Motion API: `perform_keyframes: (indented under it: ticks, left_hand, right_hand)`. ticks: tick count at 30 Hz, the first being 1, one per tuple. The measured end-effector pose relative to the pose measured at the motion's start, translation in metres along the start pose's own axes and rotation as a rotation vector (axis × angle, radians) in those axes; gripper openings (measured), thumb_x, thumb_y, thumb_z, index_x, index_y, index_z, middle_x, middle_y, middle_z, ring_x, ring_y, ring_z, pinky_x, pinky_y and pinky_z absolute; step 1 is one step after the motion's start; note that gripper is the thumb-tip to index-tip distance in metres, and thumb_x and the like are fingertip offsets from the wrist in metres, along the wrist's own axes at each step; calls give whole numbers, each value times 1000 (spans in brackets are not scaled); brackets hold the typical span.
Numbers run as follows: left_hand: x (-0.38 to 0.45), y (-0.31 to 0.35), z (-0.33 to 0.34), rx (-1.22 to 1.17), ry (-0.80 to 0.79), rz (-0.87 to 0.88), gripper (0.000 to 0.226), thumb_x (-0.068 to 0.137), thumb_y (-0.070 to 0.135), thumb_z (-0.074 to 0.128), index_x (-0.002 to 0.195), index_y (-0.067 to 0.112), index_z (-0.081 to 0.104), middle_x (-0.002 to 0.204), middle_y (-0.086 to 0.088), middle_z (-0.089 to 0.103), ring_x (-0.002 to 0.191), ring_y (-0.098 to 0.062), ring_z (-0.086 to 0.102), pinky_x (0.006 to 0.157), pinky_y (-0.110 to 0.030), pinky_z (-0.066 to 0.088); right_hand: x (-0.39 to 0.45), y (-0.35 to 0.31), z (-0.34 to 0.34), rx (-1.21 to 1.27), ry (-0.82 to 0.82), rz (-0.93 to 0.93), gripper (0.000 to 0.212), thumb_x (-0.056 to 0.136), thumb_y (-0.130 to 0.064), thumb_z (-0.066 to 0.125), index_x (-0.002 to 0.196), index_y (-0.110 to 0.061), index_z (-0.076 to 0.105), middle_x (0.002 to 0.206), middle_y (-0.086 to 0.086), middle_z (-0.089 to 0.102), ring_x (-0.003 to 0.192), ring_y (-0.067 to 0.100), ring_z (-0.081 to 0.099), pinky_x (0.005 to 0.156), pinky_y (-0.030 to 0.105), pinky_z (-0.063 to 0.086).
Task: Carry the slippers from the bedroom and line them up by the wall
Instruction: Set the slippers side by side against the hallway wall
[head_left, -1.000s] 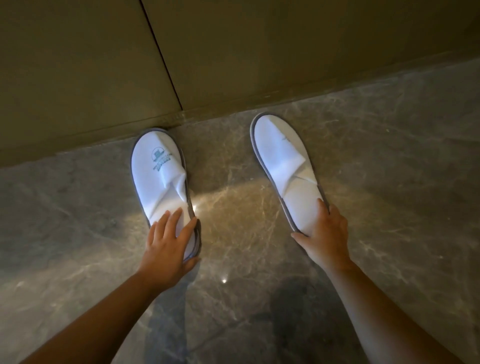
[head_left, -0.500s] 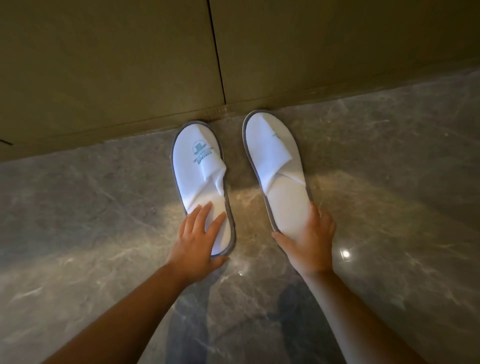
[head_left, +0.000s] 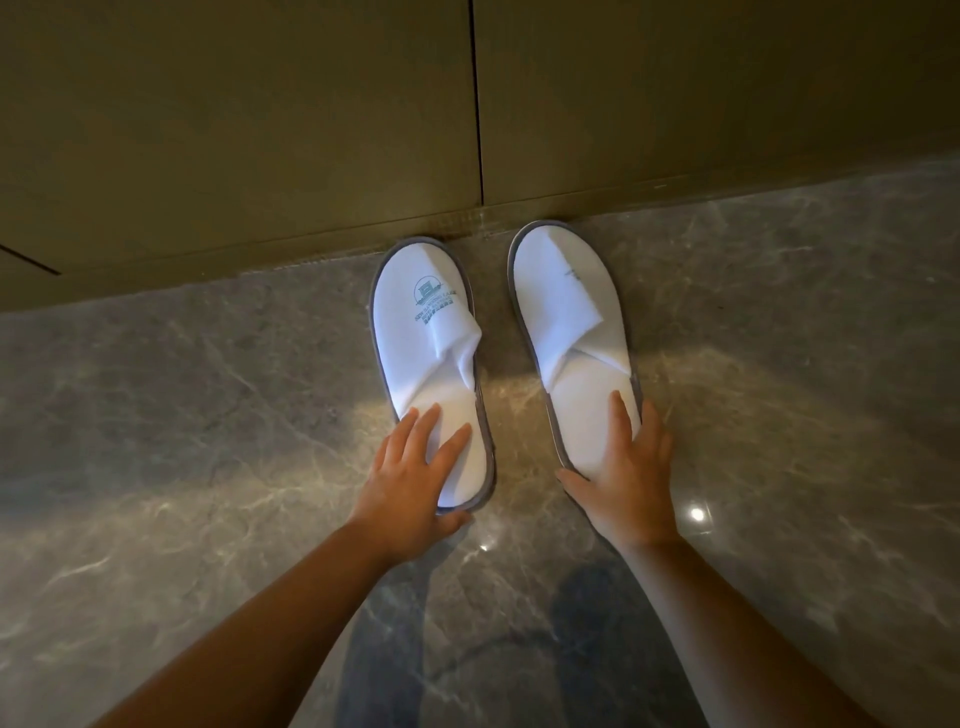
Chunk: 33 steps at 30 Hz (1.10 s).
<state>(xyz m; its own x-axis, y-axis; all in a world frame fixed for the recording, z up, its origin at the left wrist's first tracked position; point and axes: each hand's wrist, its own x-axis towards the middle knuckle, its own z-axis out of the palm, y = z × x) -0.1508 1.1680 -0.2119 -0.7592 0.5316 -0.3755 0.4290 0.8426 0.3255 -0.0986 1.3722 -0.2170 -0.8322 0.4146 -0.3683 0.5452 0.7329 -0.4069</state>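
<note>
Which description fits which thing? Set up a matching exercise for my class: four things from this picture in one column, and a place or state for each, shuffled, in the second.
Column one:
1. left slipper
2. right slipper
3. left hand
4. wall

Column two:
A. olive panels with a dark vertical seam
B. flat on the heel of the slipper with the green logo
C. bears a clear green printed logo on its upper
D. its toe reaches the foot of the wall, right of the seam

Pairs: 1-C, 2-D, 3-B, 4-A
</note>
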Motion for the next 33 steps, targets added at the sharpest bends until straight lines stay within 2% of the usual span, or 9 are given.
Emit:
perform_keyframes:
  ticks: [8,17,22,25,28,30,33]
  left_hand:
    - [2,-4,5,84,-60,-22,85,74,54,56,139,28,8,154,-8,2,141,-31,-1,114,-48,9]
    - [3,-5,6,126,-75,-24,86,75,57,53,139,30,4,155,-7,0,141,-30,-3,115,-46,7]
    - [-2,-3,-2,69,-56,-31,85,73,56,56,139,28,10,154,-7,5,141,-30,2,114,-46,7]
    - [-13,7,-30,21,-48,-89,74,79,49,54,138,23,19,153,-8,16,139,-30,14,114,-44,15]
    - [-39,28,-84,-107,1,-138,52,84,36,52,129,15,38,139,-12,44,125,-29,41,104,-39,33]
    - [-69,46,-130,-188,34,-142,42,85,32,50,124,15,46,130,-12,54,114,-29,51,97,-38,41]
    - [-123,71,-202,-300,63,-183,38,86,31,50,120,16,49,124,-10,59,107,-27,56,92,-37,45]
  right_hand:
    - [-3,-4,5,40,3,2,94,70,-39,69,140,-19,9,149,18,11,133,36,15,108,48,28]
    - [-3,-5,5,30,-23,13,95,71,-42,67,141,-19,7,151,18,7,135,37,12,111,49,26]
    - [-5,-11,-3,-33,1,-25,90,74,-50,60,141,-18,10,152,16,9,138,35,10,111,49,23]
    - [-15,-25,-30,-14,25,-83,68,81,-41,55,136,-14,26,147,15,26,133,32,24,108,47,32]
    - [-44,-53,-80,76,17,-188,44,84,-28,55,123,-10,46,133,15,48,122,28,40,98,40,42]
    - [-73,-81,-122,124,-11,-261,34,83,-22,56,115,-10,53,124,14,56,114,26,48,88,29,42]
    - [-118,-132,-188,205,-89,-324,27,83,-17,57,109,-10,57,114,10,61,102,19,53,79,22,37]
